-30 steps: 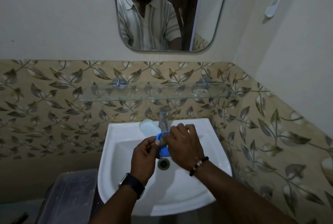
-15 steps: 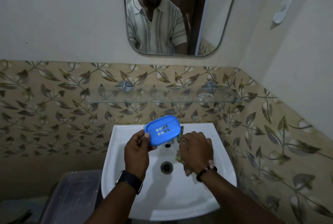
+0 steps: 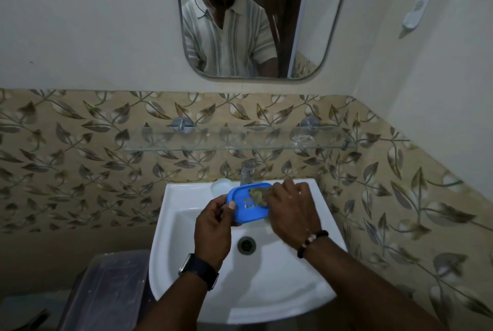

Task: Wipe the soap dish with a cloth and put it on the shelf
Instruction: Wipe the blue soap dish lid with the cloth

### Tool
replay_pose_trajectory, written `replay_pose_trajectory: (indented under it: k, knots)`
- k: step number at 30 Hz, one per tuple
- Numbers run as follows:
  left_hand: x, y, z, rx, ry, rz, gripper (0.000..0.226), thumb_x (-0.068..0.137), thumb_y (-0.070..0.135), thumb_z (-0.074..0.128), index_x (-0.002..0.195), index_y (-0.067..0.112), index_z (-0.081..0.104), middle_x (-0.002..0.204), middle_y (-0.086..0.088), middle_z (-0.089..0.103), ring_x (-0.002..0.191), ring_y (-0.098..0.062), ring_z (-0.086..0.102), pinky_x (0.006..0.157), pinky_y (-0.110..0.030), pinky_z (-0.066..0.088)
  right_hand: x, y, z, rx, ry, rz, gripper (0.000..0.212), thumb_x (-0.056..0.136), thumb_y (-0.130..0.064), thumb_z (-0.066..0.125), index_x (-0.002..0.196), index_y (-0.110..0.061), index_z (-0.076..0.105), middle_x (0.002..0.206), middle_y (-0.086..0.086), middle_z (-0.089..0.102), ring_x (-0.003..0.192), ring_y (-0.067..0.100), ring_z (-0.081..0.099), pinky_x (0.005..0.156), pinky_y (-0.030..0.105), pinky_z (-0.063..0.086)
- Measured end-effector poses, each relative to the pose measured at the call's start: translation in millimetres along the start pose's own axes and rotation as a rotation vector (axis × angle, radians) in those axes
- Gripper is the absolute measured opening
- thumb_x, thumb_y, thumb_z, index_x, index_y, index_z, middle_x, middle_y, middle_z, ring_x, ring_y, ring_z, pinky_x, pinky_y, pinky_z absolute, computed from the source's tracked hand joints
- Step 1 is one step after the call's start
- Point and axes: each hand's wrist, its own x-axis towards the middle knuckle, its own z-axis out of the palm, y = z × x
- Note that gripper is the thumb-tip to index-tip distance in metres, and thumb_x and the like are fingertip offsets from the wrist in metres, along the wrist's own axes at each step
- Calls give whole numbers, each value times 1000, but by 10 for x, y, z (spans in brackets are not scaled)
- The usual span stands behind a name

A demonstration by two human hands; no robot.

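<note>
Over the white sink [image 3: 266, 301] I hold a blue soap dish [image 3: 245, 210] with drain holes in its middle. My left hand [image 3: 213, 226] grips its left edge, thumb on top. My right hand [image 3: 292, 210] presses a small brownish cloth [image 3: 257, 194] onto the dish's upper right part and covers that end of it. The glass shelf [image 3: 213, 147] is fixed to the leaf-patterned tiles above the tap, and I see nothing standing on it.
A chrome tap [image 3: 248, 170] stands just behind the dish, with a whitish soap bar [image 3: 221, 185] on the sink rim to its left. A clear plastic bin [image 3: 106, 290] sits left of the sink. A mirror [image 3: 306, 24] hangs above the shelf.
The dish has come down from its raised, tilted pose to lie flatter over the basin. My right hand has moved up from beside it and now presses the cloth on its surface.
</note>
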Motion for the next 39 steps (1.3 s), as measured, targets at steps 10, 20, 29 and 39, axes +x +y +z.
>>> replay_pose_trajectory:
  k: [10,20,29,39]
  knots:
    - [-2,-62,80,-101,19,-77,16,100,9,60,111,7,71,91,-8,81,84,-20,77,65,-28,62,-99,-582,-130,352,-51,180,18,75,-27,42,68,-26,59,71,-4,58,74,23,54,64,35,36]
    - [-17,-27,51,-108,-3,-63,15,99,10,61,108,14,73,96,-5,81,89,-25,78,69,-37,65,-20,-269,-51,183,-69,250,12,76,-19,60,83,-23,69,79,-2,59,77,25,53,66,38,37]
    - [12,-16,-6,-127,-39,-96,18,100,8,59,113,5,71,96,-8,81,88,-28,77,66,-34,64,18,-92,-31,34,-70,16,15,78,-24,59,90,-23,70,81,1,60,79,27,52,68,39,37]
    - [47,77,-4,-71,-137,-86,18,99,12,62,112,10,73,96,-8,81,86,-24,78,67,-30,63,201,-471,-151,465,-69,223,21,85,-18,52,80,-16,72,78,5,64,78,26,56,74,40,46]
